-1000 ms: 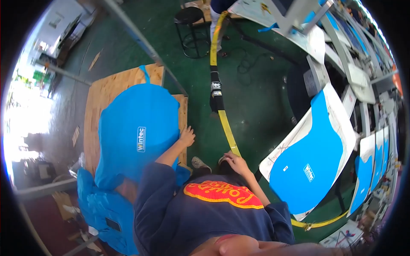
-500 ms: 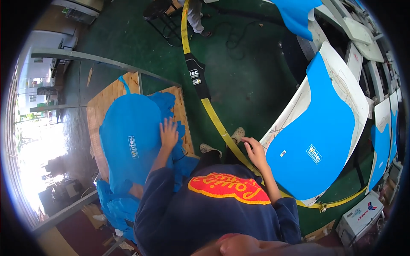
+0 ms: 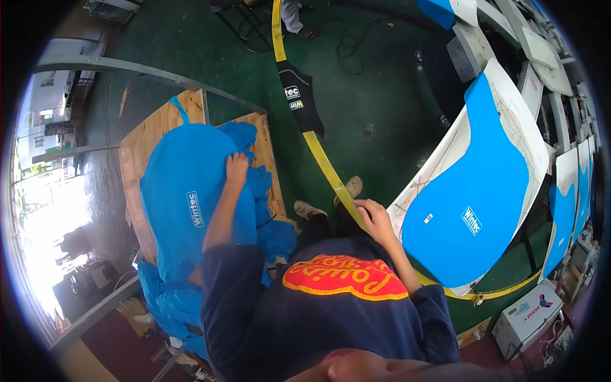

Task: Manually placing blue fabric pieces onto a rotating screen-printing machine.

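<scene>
A large blue fabric panel (image 3: 181, 159) with a white printed label lies over a pile of blue fabric (image 3: 275, 237) on a wooden board at the left. My left hand (image 3: 237, 167) is at the panel's right edge, its fingers bent over and closed on the fabric. At centre right, my right hand (image 3: 375, 219) hovers by the yellow band, thumb and fingers slightly apart and nothing visible in them. Right of it, a similar blue panel (image 3: 468, 204) lies flat on a white board (image 3: 541, 143). A skin-coloured patch at my left sleeve is mostly hidden.
A yellow rail (image 3: 328, 169) with a black padded sleeve (image 3: 301, 95) curves past my legs. Metal frame bars (image 3: 127, 67) surround the wooden board (image 3: 137, 143). More boards with blue panels (image 3: 562, 223) line the right. A white box (image 3: 527, 318) stands lower right; a person's leg (image 3: 291, 18) shows beyond.
My left hand has shifted up and left along the panel's edge, and its spread fingers have bent closed. My right hand has moved slightly left. The whole view has shifted slightly.
</scene>
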`<state>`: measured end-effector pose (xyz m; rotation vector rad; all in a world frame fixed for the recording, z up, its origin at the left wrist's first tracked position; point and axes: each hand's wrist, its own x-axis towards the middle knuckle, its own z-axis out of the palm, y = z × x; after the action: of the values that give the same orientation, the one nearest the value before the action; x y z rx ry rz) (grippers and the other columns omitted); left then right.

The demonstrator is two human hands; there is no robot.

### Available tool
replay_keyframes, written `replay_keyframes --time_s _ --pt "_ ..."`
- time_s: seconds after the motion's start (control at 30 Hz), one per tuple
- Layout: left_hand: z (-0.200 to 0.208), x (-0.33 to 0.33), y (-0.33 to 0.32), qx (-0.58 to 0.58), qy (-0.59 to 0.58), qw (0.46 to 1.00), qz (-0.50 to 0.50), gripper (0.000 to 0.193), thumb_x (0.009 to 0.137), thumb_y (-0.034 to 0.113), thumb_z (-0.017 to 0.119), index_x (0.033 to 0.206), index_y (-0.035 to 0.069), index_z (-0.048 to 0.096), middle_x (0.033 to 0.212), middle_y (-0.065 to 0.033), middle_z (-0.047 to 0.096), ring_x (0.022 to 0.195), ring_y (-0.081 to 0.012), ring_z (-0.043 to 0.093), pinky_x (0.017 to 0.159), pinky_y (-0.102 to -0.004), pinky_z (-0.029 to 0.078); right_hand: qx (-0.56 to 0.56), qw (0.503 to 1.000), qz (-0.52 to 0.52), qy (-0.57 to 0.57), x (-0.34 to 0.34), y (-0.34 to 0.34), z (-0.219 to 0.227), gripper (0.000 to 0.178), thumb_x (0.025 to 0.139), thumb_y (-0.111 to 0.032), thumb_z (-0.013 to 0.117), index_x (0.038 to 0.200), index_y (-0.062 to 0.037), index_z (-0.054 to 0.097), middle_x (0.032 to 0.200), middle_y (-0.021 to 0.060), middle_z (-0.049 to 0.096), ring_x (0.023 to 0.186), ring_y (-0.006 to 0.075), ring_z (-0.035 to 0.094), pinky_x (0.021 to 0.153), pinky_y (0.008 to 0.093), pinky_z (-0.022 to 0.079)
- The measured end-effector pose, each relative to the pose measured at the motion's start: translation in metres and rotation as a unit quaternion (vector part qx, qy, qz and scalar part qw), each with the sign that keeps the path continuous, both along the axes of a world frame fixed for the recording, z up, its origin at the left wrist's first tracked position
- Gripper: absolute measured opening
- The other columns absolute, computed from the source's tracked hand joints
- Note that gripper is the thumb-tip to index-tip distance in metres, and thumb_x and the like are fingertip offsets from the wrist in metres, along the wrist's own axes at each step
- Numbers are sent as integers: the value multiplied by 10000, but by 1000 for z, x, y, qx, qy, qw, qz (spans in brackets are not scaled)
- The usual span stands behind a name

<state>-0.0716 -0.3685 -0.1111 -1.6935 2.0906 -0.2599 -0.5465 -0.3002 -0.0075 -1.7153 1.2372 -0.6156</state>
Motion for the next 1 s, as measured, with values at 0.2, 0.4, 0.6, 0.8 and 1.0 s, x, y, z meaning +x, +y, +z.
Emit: replay_keyframes --time_s 0.2,0.4,0.6,0.8,1.0 --pt "18 11 -57 165 -64 978 -107 188 781 112 577 919 89 702 987 -40 657 1091 -238 522 975 -449 337 -18 999 19 20 18 -8 9 191 890 -114 525 1038 -51 628 930 105 635 903 284 601 780 376 445" --pt "12 15 -82 306 -166 929 -129 223 827 143 577 994 112 723 1135 -45 646 1220 -252 446 1076 -469 233 -18 1000 -13 20 17 6 3 194 883 -121 534 1038 -60 634 923 104 631 888 284 592 756 384 436" --pt "2 20 -79 316 -162 927 -120 260 829 154 582 1054 115 705 1213 -45 607 1207 -255 457 1057 -451 283 -18 998 -35 44 12 22 -1 204 877 -119 536 1052 -66 629 877 91 616 852 274 582 742 382 426" --pt "24 -4 -82 306 -146 923 -184 273 818 124 554 1057 131 686 1158 -58 603 1176 -262 472 1021 -427 324 -21 997 -47 55 10 29 -5 204 869 -111 545 1052 -71 626 865 86 609 847 265 577 736 373 419" --pt "35 -20 -44 81 58 977 -188 354 836 170 553 1188 160 587 1207 -103 553 1195 -281 445 1050 -470 285 -26 998 -35 56 13 28 -2 206 864 -114 556 1052 -73 628 871 88 613 848 268 578 741 375 421"
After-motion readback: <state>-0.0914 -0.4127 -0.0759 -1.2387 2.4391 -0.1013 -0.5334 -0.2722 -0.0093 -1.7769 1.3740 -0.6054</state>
